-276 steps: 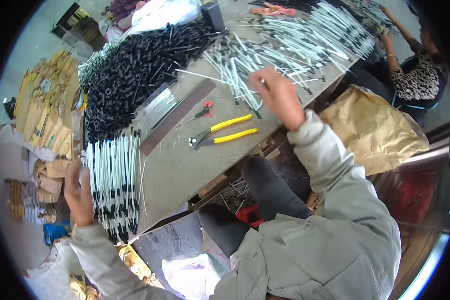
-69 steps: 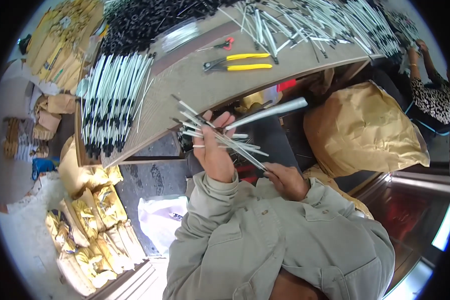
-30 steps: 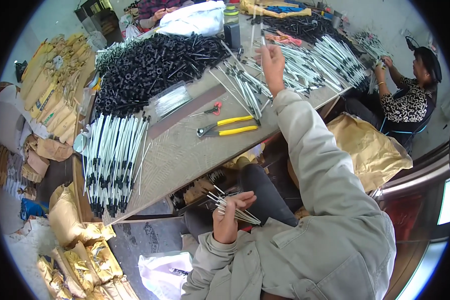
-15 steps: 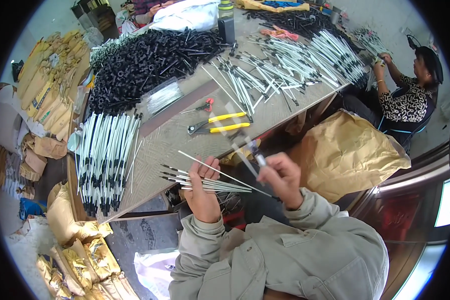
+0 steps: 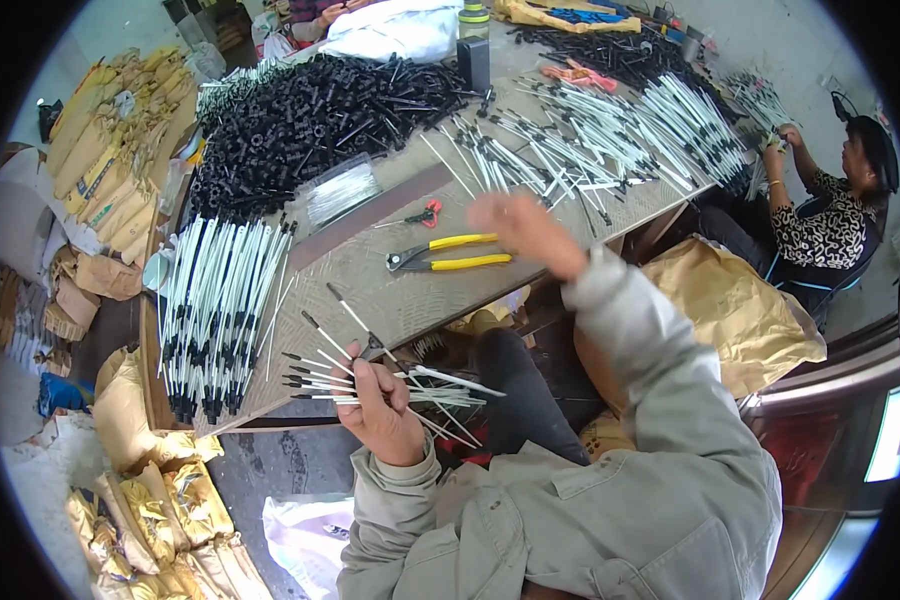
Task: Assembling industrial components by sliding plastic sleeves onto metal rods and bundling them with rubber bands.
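Note:
My left hand (image 5: 385, 415) is closed around a fanned bunch of thin white rods (image 5: 450, 397) with dark tips, held just off the table's front edge. One rod in the bunch has a black fitting (image 5: 373, 345) partway along it. My right hand (image 5: 525, 230) is over the table, smeared by motion, so its fingers cannot be made out. It is beside the yellow handles of a pair of pliers (image 5: 450, 255) lying on the tabletop. Beyond the right hand lie loose white rods with black fittings (image 5: 500, 160). Red-handled scissors (image 5: 425, 213) rest behind the pliers.
A heap of black plastic parts (image 5: 310, 130) covers the table's back left. Stacked white rods (image 5: 220, 310) lie at the left edge, and a clear packet (image 5: 342, 192) lies between. A co-worker (image 5: 830, 215) sits at right, beyond a brown paper sack (image 5: 735, 310).
My right hand has moved away from my left, forward over the table. The left fingers have closed around the bunch, which now includes a rod with a black fitting.

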Demonstrator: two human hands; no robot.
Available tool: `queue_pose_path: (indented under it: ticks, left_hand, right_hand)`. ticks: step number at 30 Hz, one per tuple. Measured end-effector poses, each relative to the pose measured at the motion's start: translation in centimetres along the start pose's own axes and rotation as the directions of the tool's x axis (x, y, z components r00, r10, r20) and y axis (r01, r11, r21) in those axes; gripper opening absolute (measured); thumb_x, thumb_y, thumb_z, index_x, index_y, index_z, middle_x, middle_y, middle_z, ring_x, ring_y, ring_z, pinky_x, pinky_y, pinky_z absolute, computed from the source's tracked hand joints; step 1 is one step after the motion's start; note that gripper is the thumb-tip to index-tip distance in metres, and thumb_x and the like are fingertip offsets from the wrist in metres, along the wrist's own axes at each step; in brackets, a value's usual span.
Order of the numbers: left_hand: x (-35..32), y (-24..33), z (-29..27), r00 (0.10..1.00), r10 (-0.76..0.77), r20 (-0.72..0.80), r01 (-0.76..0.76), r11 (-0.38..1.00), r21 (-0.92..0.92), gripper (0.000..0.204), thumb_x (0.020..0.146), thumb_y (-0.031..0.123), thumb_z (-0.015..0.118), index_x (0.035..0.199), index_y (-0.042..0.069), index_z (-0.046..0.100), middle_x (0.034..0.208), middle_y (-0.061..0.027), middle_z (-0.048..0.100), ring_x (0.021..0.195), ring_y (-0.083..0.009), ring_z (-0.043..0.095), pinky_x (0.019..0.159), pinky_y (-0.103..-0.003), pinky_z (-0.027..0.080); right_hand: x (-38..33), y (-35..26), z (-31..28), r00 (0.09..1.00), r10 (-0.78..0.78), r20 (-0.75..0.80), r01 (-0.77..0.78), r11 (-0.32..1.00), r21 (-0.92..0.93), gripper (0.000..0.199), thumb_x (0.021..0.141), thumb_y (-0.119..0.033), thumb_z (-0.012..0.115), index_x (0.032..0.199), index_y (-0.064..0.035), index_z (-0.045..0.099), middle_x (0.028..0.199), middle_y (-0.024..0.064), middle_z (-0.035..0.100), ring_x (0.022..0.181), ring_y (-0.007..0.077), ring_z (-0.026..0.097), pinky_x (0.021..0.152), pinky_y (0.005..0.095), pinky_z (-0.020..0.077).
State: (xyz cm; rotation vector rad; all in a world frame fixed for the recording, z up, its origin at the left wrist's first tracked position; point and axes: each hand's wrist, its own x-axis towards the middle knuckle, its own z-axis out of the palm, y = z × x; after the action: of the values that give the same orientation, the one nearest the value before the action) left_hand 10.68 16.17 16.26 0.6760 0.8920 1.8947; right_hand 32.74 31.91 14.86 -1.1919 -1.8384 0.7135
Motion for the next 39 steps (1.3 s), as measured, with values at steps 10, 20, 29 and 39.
queue_pose_path:
  ticks: [10, 20, 29, 39]
  left_hand:
    - [-2.2, 1.3, -0.5, 0.898, -0.335, 0.284, 0.351, 0.936, -0.005, 0.024, 0.092, 0.012, 0.042, 0.114, 0.001, 0.041, 0.102, -0.025, 0.059, 0.088, -0.0321, 0.063, 0.079, -0.04, 0.051]
    - [-3.8, 0.2, -1.2, 0.78, -0.48, 0.402, 0.47, 0.873, 0.13, 0.023, 0.095, 0.022, 0.042, 0.102, 0.001, 0.049, 0.112, -0.0234, 0.055, 0.098, -0.0312, 0.059, 0.081, -0.038, 0.049]
    - [-3.1, -1.7, -0.8, 0.809, -0.512, 0.287, 0.488, 0.859, 0.155, 0.035, 0.094, 0.026, 0.044, 0.114, -0.002, 0.048, 0.103, -0.0184, 0.06, 0.087, -0.0244, 0.062, 0.076, -0.033, 0.05]
    - [-2.4, -2.2, -0.8, 0.822, -0.516, 0.242, 0.496, 0.857, 0.139, 0.037, 0.094, 0.027, 0.045, 0.118, -0.001, 0.046, 0.105, -0.0165, 0.06, 0.091, -0.0227, 0.061, 0.076, -0.032, 0.049]
  right_hand:
    - [9.6, 7.0, -1.7, 0.939, 0.167, -0.301, -0.32, 0.749, -0.58, 0.025, 0.071, -0.025, 0.055, 0.083, -0.0058, 0.066, 0.091, 0.0172, 0.064, 0.084, 0.0336, 0.062, 0.073, 0.0437, 0.0487]
    - [9.0, 7.6, -3.9, 0.883, 0.058, -0.465, -0.165, 0.967, -0.192, 0.029, 0.071, -0.024, 0.065, 0.092, -0.003, 0.065, 0.081, 0.015, 0.065, 0.072, 0.0258, 0.065, 0.065, 0.0344, 0.0492]
    - [6.2, 6.2, -3.8, 0.889, 0.213, -0.404, -0.171, 0.975, 0.138, 0.027, 0.08, -0.013, 0.059, 0.101, 0.0044, 0.06, 0.078, 0.0104, 0.063, 0.059, 0.0139, 0.058, 0.058, 0.0285, 0.0472]
    - [2.7, 5.0, -6.1, 0.848, -0.014, -0.53, -0.197, 0.92, -0.339, 0.022, 0.076, -0.02, 0.062, 0.087, -0.0013, 0.062, 0.073, 0.0144, 0.064, 0.067, 0.0252, 0.063, 0.063, 0.0337, 0.0476]
